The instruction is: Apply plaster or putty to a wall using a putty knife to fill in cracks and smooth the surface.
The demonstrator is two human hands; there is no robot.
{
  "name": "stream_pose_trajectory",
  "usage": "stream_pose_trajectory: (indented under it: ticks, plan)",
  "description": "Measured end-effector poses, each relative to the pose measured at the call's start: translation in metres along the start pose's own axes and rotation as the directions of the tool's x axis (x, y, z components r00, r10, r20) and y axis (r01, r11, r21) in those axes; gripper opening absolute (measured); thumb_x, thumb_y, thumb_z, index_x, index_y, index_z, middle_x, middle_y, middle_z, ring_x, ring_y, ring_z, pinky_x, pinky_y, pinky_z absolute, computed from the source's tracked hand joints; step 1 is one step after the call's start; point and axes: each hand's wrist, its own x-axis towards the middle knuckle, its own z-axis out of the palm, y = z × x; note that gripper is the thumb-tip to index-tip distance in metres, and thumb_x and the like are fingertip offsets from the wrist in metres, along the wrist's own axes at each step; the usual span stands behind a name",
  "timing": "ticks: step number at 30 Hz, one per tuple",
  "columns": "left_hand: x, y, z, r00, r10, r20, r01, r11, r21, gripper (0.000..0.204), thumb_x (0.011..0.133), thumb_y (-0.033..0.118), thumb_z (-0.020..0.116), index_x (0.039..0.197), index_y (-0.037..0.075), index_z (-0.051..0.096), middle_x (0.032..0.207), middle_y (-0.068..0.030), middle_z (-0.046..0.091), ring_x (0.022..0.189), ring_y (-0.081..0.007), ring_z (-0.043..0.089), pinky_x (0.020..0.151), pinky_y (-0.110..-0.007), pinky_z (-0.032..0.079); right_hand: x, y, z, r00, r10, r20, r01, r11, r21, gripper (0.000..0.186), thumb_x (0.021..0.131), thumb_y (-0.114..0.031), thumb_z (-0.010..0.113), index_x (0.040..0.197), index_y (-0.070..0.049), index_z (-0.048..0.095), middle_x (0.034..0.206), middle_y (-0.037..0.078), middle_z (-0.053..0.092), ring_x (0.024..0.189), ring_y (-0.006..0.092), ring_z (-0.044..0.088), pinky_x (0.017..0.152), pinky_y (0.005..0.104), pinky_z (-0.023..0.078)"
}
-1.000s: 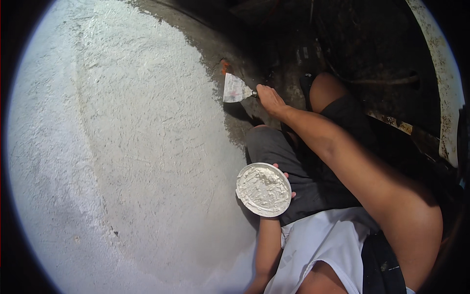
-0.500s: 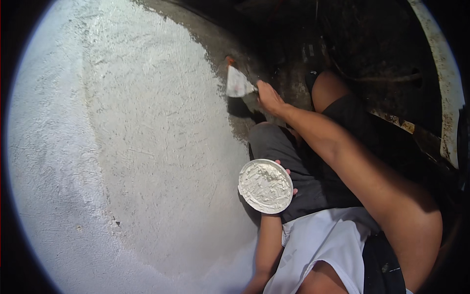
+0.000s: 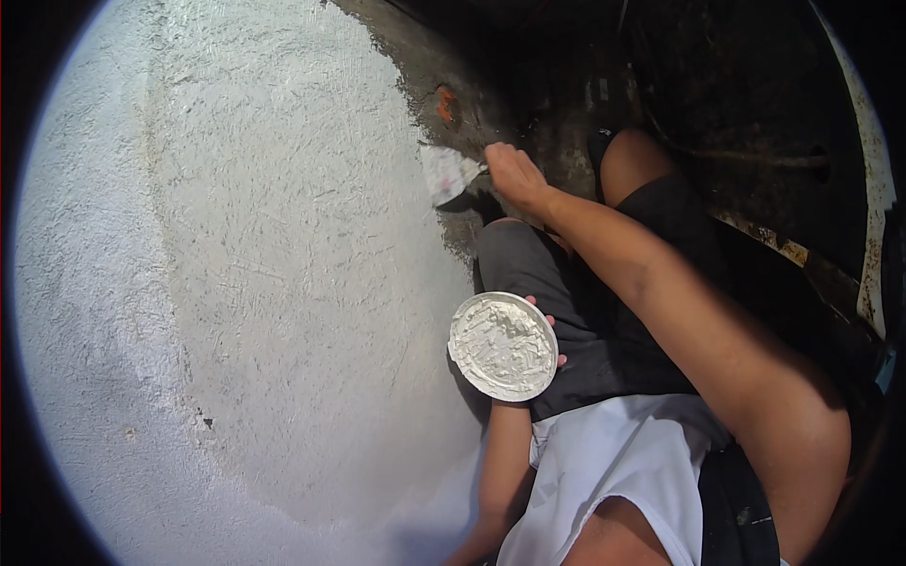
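A white-coated wall [image 3: 283,245] is seen, its ragged edge met by bare grey. A round dish [image 3: 500,394] is held near the thigh by the left hand [image 3: 551,322], half-open, fingers around the rim, palm hidden; if tipped, white paste [image 3: 502,344] could be spilled. A putty knife [image 3: 448,176] is gripped in the closed right hand [image 3: 515,176] at the coat's edge; if over-pressed, ridges might be left. Its blade is broad, pale, smeared.

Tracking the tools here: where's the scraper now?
Head view, upper middle: the scraper is in the right hand, at the edge of the white coating, below the orange patch.
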Motion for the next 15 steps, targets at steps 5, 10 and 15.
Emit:
stream_pose_trajectory:
  ticks: [5, 10, 15]
  plan:
    - [0.006, -0.004, 0.004, 0.996, -0.02, 0.085, 0.017, 0.999, 0.035, 0.092, 0.098, 0.077, 0.05, 0.17, 0.025, 0.026, 0.178, -0.0087, 0.017, 0.158, -0.0476, 0.028, 0.105, -0.094, 0.026, 0.009, -0.006, -0.026, 0.982, -0.077, -0.172, 0.116, 0.967, 0.225, 0.015, 0.09, -0.001, 0.056, 0.104, -0.001, 0.055, 0.105, 0.024, 0.06, 0.105, 0.0483, 0.06, 0.092, 0.0549, 0.048]
    - [0.008, -0.008, 0.006, 0.996, 0.006, 0.087, -0.01, 0.999, 0.048, 0.091, 0.098, 0.077, 0.05, 0.169, 0.024, 0.029, 0.178, -0.0091, 0.017, 0.158, -0.0486, 0.028, 0.105, -0.094, 0.027, 0.042, -0.092, -0.059, 0.874, -0.379, -0.303, 0.461, 0.845, 0.272, 0.016, 0.086, -0.001, 0.059, 0.1, -0.003, 0.054, 0.1, 0.02, 0.059, 0.098, 0.0422, 0.06, 0.085, 0.0511, 0.047]
    - [0.007, -0.005, 0.007, 0.995, -0.023, 0.094, 0.018, 0.999, 0.048, 0.09, 0.099, 0.076, 0.05, 0.17, 0.025, 0.028, 0.178, -0.0067, 0.018, 0.159, -0.0473, 0.027, 0.106, -0.093, 0.027, 0.035, -0.097, -0.061, 0.844, -0.468, -0.261, 0.493, 0.869, 0.037, 0.009, 0.094, -0.008, 0.05, 0.101, -0.006, 0.055, 0.099, 0.014, 0.06, 0.097, 0.0338, 0.06, 0.083, 0.0432, 0.045]
